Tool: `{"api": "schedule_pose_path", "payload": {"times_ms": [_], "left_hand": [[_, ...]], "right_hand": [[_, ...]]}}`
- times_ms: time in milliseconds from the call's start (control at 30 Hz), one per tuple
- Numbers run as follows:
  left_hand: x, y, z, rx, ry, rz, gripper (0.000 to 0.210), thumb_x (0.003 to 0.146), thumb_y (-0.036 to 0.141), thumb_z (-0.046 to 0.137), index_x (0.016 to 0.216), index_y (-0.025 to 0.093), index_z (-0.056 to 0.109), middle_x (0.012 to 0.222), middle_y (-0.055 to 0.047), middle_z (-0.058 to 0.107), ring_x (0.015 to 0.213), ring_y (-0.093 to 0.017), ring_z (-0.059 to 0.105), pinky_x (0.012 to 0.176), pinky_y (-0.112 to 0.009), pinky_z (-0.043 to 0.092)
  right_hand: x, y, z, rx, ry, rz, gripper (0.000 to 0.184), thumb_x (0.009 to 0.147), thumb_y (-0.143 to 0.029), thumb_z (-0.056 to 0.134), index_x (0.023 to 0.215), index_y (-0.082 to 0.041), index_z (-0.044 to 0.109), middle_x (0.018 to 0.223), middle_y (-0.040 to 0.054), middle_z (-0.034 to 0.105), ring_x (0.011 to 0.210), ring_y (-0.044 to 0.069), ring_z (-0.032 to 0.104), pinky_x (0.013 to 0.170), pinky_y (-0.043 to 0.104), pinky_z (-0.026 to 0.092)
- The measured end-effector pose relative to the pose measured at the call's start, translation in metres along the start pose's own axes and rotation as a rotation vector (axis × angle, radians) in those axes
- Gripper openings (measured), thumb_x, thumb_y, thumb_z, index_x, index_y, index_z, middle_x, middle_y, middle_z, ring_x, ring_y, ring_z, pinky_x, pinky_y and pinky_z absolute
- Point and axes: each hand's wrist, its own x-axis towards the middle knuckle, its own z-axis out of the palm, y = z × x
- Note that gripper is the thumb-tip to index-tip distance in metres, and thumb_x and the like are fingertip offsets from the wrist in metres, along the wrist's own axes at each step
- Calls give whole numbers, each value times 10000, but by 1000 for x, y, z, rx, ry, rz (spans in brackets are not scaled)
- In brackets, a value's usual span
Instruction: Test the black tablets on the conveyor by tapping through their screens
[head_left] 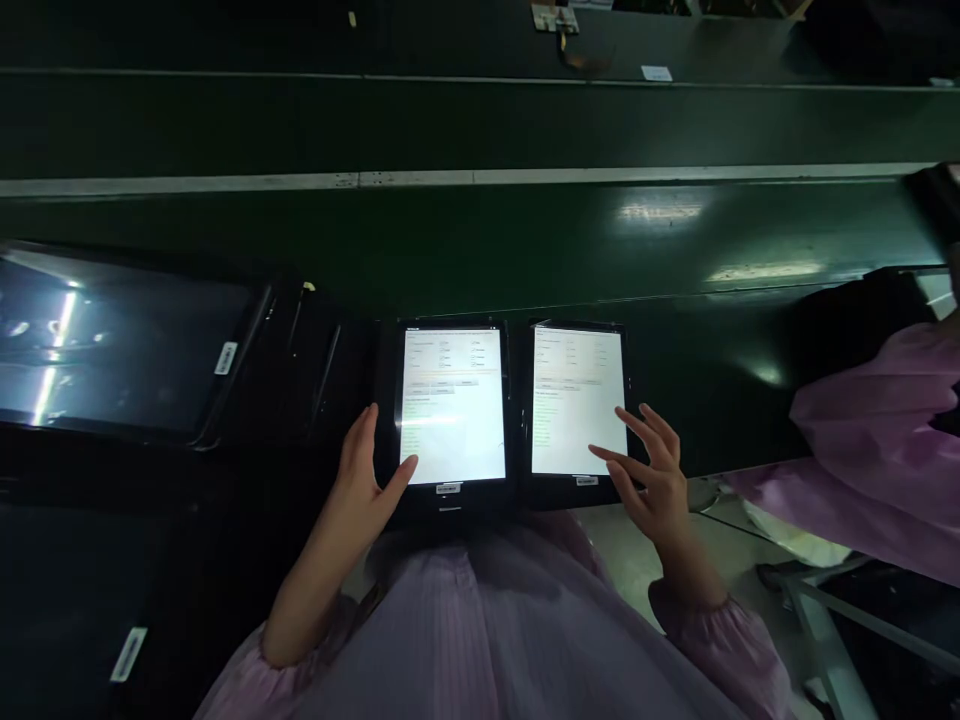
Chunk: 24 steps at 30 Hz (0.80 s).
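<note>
Two tablets with lit white screens lie side by side in front of me, showing rows of check boxes, grey buttons and green text. At the lower left edge of the left tablet is my left hand, its thumb over the screen corner and its fingers along the side, closed on that edge. My right hand is over the lower right of the right tablet, fingers spread, holding nothing. Its index fingertip is at the screen; whether it touches I cannot tell. Barcode labels sit below both screens.
Larger dark panels with barcode labels lie at left, one nearer me. A green bench surface runs behind the tablets, with a pale rail across it. At right, another person's pink sleeve and a metal frame.
</note>
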Motion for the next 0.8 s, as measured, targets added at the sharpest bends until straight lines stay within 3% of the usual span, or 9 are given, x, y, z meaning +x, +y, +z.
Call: {"api": "schedule_pose_path", "payload": {"times_ms": [167, 267, 367, 500, 667, 800], "left_hand": [[-7, -1, 2, 89, -155, -69, 1097, 791, 629, 744, 1693, 262, 237, 1784, -204, 163, 1645, -467, 168, 1221, -725, 330], [-5, 0, 9, 88, -142, -84, 1203, 698, 584, 846, 1695, 288, 240, 1802, -186, 74, 1646, -497, 117, 1204, -722, 366], [6, 4, 14, 38, -39, -99, 1209, 693, 544, 868, 1697, 318, 233, 1800, -175, 80, 1639, -500, 156, 1197, -711, 387], [16, 9, 12, -64, 69, -73, 1085, 803, 566, 786, 1701, 316, 231, 1785, -189, 158, 1613, -460, 282, 1231, -685, 342], [9, 4, 6, -50, 19, -88, 1019, 830, 576, 760, 1686, 303, 279, 1750, -185, 279, 1639, -418, 231, 1279, -667, 238], [0, -4, 8, -45, -3, -71, 1012, 835, 565, 749, 1685, 286, 276, 1746, -196, 277, 1654, -398, 193, 1281, -649, 257]], "right_hand": [[-5, -14, 2, 92, -58, -173, 326, 1008, -210, 564, 1020, -331, 866, 1512, 31, 650, 1497, 371, 475, 1135, 620, 517], [-6, -13, 7, 73, -92, -173, 320, 1007, -219, 573, 1006, -347, 866, 1504, 16, 655, 1508, 383, 457, 1152, 646, 495], [-3, -8, 13, -22, -20, -63, 306, 1019, -231, 592, 1123, -383, 836, 1597, -16, 562, 1554, 387, 384, 1177, 682, 461], [2, -5, 13, -64, 33, 19, 371, 1042, -250, 565, 1309, -427, 751, 1643, -30, 501, 1575, 380, 358, 1208, 707, 425], [1, -10, 10, -23, 45, -44, 337, 1027, -221, 580, 1198, -404, 807, 1556, -9, 590, 1520, 371, 445, 1171, 660, 486], [1, -14, 12, 8, 60, -96, 302, 1004, -201, 609, 1101, -370, 840, 1490, 11, 647, 1474, 367, 497, 1123, 635, 531]]}}
